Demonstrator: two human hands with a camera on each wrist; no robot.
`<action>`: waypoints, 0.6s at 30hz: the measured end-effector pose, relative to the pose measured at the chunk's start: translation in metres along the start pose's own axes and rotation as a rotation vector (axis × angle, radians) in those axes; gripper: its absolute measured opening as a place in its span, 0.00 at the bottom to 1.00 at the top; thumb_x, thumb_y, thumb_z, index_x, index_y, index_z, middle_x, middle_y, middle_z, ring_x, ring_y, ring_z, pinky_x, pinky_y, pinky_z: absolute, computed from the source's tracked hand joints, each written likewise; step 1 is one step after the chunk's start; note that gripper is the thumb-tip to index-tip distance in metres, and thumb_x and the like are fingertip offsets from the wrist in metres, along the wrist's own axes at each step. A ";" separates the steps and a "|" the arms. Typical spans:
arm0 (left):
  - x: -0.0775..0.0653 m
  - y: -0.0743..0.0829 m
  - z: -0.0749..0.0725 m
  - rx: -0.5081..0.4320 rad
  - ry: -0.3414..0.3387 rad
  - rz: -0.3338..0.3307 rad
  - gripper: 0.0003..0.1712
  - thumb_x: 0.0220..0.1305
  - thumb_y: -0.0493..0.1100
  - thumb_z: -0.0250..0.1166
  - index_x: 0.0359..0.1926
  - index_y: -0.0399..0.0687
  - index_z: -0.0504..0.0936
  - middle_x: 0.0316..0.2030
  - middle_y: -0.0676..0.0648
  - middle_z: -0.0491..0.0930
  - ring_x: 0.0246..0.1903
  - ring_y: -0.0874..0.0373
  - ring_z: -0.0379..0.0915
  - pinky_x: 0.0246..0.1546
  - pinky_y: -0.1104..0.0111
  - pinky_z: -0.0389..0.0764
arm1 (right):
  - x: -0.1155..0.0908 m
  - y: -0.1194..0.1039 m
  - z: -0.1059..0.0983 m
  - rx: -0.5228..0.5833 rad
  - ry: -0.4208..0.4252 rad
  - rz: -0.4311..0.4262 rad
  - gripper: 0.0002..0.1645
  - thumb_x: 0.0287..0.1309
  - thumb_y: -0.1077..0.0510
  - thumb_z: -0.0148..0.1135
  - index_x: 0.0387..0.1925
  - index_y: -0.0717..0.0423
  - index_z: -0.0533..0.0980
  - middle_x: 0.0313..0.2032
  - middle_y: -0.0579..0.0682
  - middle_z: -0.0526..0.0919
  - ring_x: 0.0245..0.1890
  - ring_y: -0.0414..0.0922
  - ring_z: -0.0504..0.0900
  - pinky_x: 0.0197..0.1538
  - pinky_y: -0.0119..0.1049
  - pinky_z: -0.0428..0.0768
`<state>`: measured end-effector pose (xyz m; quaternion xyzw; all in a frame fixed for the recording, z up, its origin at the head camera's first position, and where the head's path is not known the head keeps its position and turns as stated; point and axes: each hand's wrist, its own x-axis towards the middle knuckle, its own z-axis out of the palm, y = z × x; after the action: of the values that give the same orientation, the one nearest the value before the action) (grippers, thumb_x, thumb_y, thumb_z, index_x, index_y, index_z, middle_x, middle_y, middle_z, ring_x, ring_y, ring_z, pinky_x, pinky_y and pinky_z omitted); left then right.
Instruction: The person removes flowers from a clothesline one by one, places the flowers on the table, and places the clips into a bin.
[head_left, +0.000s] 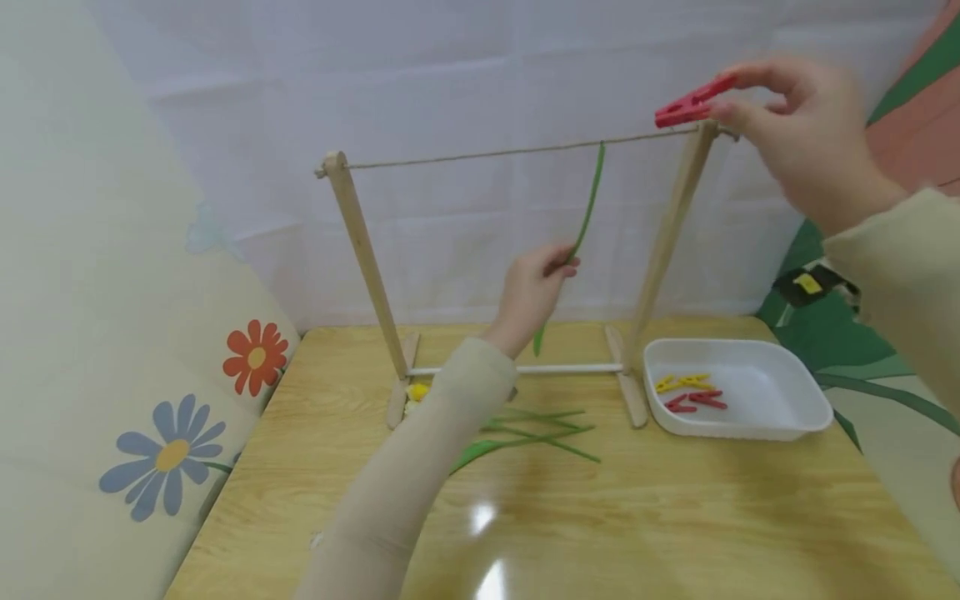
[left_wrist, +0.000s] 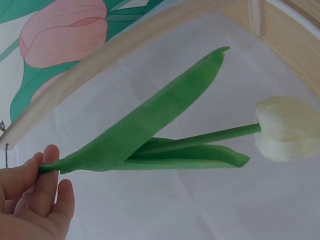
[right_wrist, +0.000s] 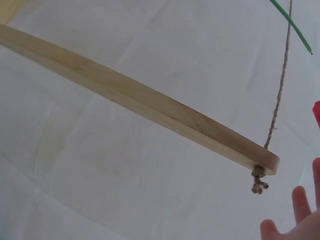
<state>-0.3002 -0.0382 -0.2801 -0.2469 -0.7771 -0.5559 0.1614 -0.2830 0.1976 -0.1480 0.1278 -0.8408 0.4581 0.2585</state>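
My left hand [head_left: 531,296] pinches an artificial white tulip [left_wrist: 286,129] by its green stem, just beside the base of the leaves [left_wrist: 150,120]. The tulip hangs head down, and its stem [head_left: 592,196] reaches up to the twine [head_left: 480,156]. In the head view the flower head is hidden behind my hand and sleeve. Above the rack's right post, my right hand [head_left: 817,133] holds a red clothespin [head_left: 692,104] between thumb and fingers. Only the edge of that clothespin [right_wrist: 317,112] shows in the right wrist view, near my fingertips [right_wrist: 301,202].
The twine runs between two wooden posts [head_left: 363,250] joined by a white bar [head_left: 570,368]. At right, a white tub [head_left: 780,400] contains yellow clothespins [head_left: 686,382] and red clothespins [head_left: 697,400]. More tulips with green stems [head_left: 540,432] lie on the table [head_left: 675,517], partly behind my left forearm.
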 end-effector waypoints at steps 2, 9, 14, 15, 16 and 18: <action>-0.005 -0.001 -0.005 0.015 -0.004 0.012 0.15 0.61 0.22 0.60 0.49 0.24 0.78 0.42 0.32 0.82 0.44 0.46 0.81 0.45 0.80 0.78 | -0.005 0.006 -0.001 0.008 0.010 -0.018 0.20 0.65 0.54 0.61 0.58 0.46 0.77 0.52 0.40 0.74 0.39 0.34 0.70 0.37 0.25 0.65; -0.020 -0.005 -0.019 0.092 -0.013 0.079 0.15 0.60 0.25 0.62 0.49 0.26 0.79 0.41 0.34 0.83 0.44 0.46 0.81 0.47 0.78 0.78 | -0.017 0.027 -0.004 0.051 0.049 -0.026 0.19 0.65 0.56 0.61 0.57 0.48 0.77 0.48 0.37 0.77 0.48 0.33 0.71 0.47 0.23 0.65; -0.033 -0.007 -0.026 0.068 -0.046 0.064 0.15 0.61 0.23 0.61 0.50 0.25 0.78 0.42 0.33 0.83 0.44 0.44 0.81 0.47 0.78 0.78 | -0.029 0.042 -0.004 0.155 0.110 -0.007 0.19 0.63 0.59 0.63 0.56 0.50 0.78 0.45 0.38 0.80 0.48 0.34 0.74 0.49 0.18 0.69; -0.035 -0.008 -0.027 0.065 -0.055 0.060 0.15 0.61 0.23 0.60 0.50 0.25 0.78 0.42 0.33 0.83 0.45 0.44 0.81 0.47 0.78 0.78 | -0.032 0.045 -0.004 0.173 0.121 -0.003 0.20 0.62 0.59 0.63 0.56 0.50 0.78 0.44 0.38 0.81 0.48 0.35 0.75 0.50 0.18 0.70; -0.037 -0.009 -0.028 0.056 -0.065 0.055 0.15 0.61 0.23 0.59 0.50 0.25 0.78 0.42 0.33 0.82 0.45 0.44 0.81 0.47 0.78 0.78 | -0.035 0.049 -0.004 0.193 0.128 0.006 0.20 0.62 0.60 0.63 0.56 0.51 0.78 0.44 0.39 0.81 0.49 0.35 0.76 0.50 0.17 0.71; -0.041 -0.012 -0.029 0.049 -0.080 0.055 0.15 0.62 0.22 0.58 0.50 0.24 0.77 0.43 0.32 0.82 0.45 0.44 0.81 0.46 0.78 0.79 | -0.042 0.056 -0.006 0.182 0.129 0.034 0.21 0.62 0.59 0.63 0.58 0.50 0.77 0.45 0.38 0.81 0.49 0.35 0.76 0.49 0.16 0.71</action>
<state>-0.2735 -0.0773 -0.3012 -0.2861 -0.7895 -0.5215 0.1513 -0.2716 0.2321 -0.2083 0.1067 -0.7795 0.5442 0.2913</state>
